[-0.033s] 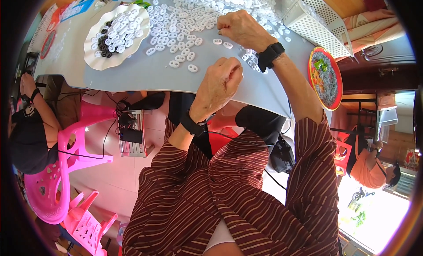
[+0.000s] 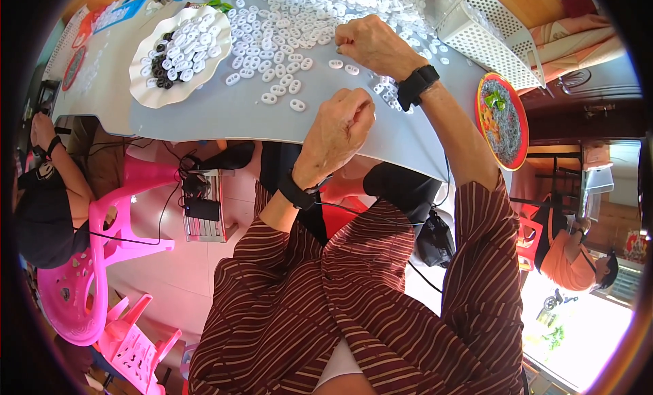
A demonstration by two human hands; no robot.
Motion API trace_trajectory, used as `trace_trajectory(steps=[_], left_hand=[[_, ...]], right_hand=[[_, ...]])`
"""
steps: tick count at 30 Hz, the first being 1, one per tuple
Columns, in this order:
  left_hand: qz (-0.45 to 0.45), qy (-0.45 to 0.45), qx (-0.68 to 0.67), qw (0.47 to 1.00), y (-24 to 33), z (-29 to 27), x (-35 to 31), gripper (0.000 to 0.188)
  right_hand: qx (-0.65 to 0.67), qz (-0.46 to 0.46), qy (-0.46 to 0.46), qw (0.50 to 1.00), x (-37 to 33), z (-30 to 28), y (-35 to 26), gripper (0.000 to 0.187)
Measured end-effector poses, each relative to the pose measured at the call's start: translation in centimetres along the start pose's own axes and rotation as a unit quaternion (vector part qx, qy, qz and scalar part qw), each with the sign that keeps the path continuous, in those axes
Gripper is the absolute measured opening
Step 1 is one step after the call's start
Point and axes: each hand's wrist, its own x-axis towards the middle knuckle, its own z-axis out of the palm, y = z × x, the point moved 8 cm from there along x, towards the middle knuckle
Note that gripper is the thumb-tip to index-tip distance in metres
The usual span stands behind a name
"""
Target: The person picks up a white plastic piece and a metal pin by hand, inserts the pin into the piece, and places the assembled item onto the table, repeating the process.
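Observation:
My left hand [image 2: 337,131] is closed, held over the table's near edge. Its fingers curl inward, and whatever they may hold is hidden. Farther forward and to the right, my right hand [image 2: 376,47] is also closed, its fingertips low at the edge of a heap of small white oval pieces with two holes [image 2: 299,28]. I cannot make out what is between those fingertips. Two loose white pieces [image 2: 343,66] lie just below that hand. A small group of clearer, shiny pieces [image 2: 385,94] sits beside my right wrist, partly covered by it.
A scalloped white plate [image 2: 146,89] with white and black pieces stands at left on the grey table [image 2: 197,123]. A white perforated basket [image 2: 476,45] and a red-rimmed tray [image 2: 522,126] of dark bits stand at right. Pink chairs [image 2: 119,218] and another person's arm [image 2: 68,167] are at left.

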Motion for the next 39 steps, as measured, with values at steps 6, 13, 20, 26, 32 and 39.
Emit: trace_trajectory(steps=[6, 13, 20, 26, 32, 39], left_hand=[[-0.003, -0.001, 0.004, 1.0, 0.2, -0.1, 0.0, 0.005], [-0.006, 0.003, 0.004, 1.0, 0.1, 0.0, 0.0, 0.004], [-0.043, -0.002, -0.02, 0.999, -0.4, -0.4, -0.2, 0.009], [-0.039, 0.011, -0.053, 0.998, -0.3, -0.2, -0.1, 0.022], [-0.038, 0.021, -0.013, 0.999, 0.4, -0.4, 0.0, 0.016], [-0.018, 0.001, 0.027, 0.999, 0.2, 0.1, -0.1, 0.014]], right_hand=[[-0.034, 0.013, -0.013, 0.999, 0.3, 0.4, -0.2, 0.009], [0.026, 0.052, -0.027, 0.998, -0.7, 0.1, 0.2, 0.015], [0.35, 0.207, 0.024, 0.913, -5.9, -1.9, 0.0, 0.014], [0.496, 0.175, 0.126, 0.841, -10.3, -1.1, -1.4, 0.017], [0.557, 0.188, 0.163, 0.792, -12.9, 0.5, -1.7, 0.017], [0.536, 0.187, 0.189, 0.801, -13.8, 0.7, -2.1, 0.017]])
